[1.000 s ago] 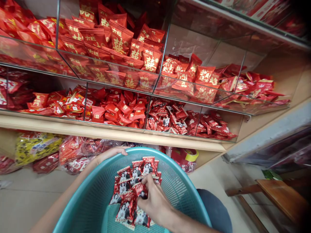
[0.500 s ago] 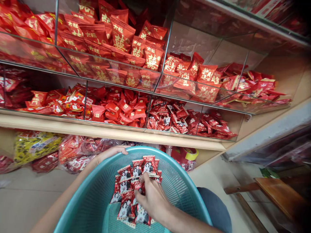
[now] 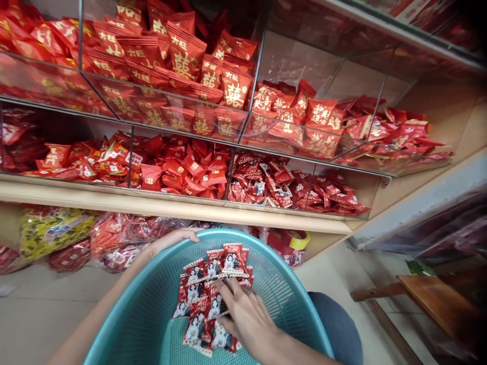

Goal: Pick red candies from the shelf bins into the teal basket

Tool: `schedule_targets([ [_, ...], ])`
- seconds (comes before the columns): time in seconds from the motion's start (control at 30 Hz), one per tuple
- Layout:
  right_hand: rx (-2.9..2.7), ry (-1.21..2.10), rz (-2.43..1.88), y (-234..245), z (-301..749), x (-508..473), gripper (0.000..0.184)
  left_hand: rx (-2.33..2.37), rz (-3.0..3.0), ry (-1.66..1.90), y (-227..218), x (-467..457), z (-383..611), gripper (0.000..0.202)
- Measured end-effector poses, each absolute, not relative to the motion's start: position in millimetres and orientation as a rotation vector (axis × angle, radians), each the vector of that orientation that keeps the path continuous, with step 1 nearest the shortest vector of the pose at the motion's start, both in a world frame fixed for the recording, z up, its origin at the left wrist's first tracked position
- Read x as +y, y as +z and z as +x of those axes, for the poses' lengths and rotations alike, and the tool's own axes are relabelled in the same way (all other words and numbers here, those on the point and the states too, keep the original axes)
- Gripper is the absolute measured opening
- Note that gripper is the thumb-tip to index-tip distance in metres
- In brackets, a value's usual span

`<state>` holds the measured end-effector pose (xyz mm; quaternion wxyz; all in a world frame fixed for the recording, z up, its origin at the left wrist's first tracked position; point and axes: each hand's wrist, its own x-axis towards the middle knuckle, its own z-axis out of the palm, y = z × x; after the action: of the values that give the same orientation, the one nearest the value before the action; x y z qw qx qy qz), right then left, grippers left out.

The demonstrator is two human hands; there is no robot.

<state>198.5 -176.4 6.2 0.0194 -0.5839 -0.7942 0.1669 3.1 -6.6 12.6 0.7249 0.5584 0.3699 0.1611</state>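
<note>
1. Setting: tiled floor [image 3: 45, 309] before a wooden shelf unit [image 3: 182, 207] with clear dividers.
2. Right hand [image 3: 247, 306]: unclenched, fingers spread over the pile, thumb apart from them. Fingertips appear to rest on wrappers; no packet seen lifted. Whether one is lightly pinched, cannot tell.
3. Under and beside it: red packets with black-and-white figures [image 3: 196, 327], clustered on the basket floor, many in rough rows, some overlapping.
4. Around these: teal basket [image 3: 133, 299], perforated wall. Left hand [image 3: 173, 242] hooked over its far rim, apparently steadying it.
5. Step in hand, my judgement: sorting or straightening packets inside the basket. Next move would call for thumb and fingers closing on one wrapper without dragging its neighbours, rim kept steady.
6. Beyond the rim: yellow tape roll [image 3: 299, 240] just beside it on the right; yellow bag [image 3: 57, 228] farther left, below the ledge.
7. Farther out: similar packets in a lower compartment [image 3: 261, 188], gold-lettered red packets [image 3: 186, 50] above. Wooden stool [image 3: 445, 301] well apart, right.
</note>
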Motion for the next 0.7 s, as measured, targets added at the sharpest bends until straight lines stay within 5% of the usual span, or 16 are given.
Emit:
schedule_targets([
  [0.47, -2.469, 0.604, -1.826, 12, 192, -171, 0.058, 0.807, 1.190, 0.325, 6, -4, 0, 0.046],
  [0.7, -2.232, 0.306, -1.718, 60, 220, -141, 0.036, 0.841, 1.245, 0.326, 5, -1, -2, 0.038],
])
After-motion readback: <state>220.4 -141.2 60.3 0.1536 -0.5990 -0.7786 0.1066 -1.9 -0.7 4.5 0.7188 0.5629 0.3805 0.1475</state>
